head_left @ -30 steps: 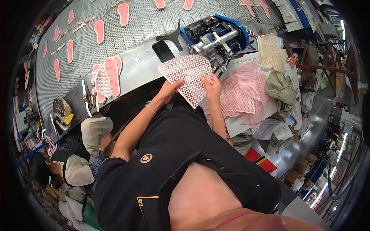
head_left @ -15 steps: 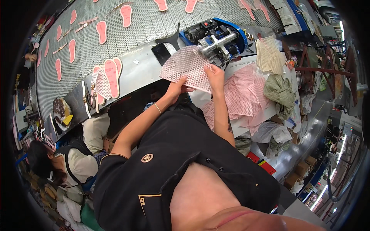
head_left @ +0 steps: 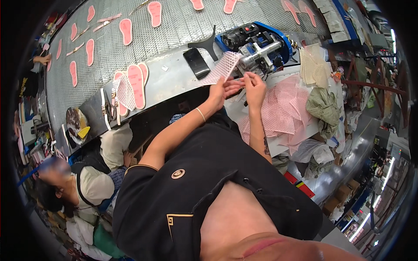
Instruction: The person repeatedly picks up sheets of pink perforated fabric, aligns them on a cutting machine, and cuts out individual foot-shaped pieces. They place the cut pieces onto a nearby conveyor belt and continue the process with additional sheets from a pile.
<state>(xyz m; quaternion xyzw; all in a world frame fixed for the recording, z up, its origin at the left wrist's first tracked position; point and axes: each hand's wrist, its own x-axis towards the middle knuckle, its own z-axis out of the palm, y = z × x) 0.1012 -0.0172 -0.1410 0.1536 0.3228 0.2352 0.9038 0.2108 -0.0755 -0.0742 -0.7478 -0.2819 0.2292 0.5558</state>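
A pink-and-white perforated sheet point(head_left: 220, 71) stands tilted above the metal edge of the table, beside a small machine with a metal cylinder and blue frame point(head_left: 254, 48). My left hand point(head_left: 223, 91) grips its lower edge with the thumb on top and the fingers stretched toward the right. Close by, my right hand point(head_left: 255, 87) is closed in a pinch near the left fingertips. Whatever sits in that pinch is too small to make out. Under and right of my right hand lies a loose pile of pink perforated sheets point(head_left: 287, 106).
A black phone point(head_left: 197, 63) lies left of the machine. Pink insoles point(head_left: 126, 31) and straps rest on the ridged grey conveyor-like surface; stacked insoles point(head_left: 136, 87) are at its near edge. Cream mesh point(head_left: 312, 65) and an olive cloth bundle point(head_left: 323, 106) are at right. A co-worker point(head_left: 89, 187) sits at left.
The perforated sheet has turned from nearly flat to a steeper, narrower tilt. My right hand has shifted off its corner, and the left fingers have spread toward the right. The whole view has shifted slightly.
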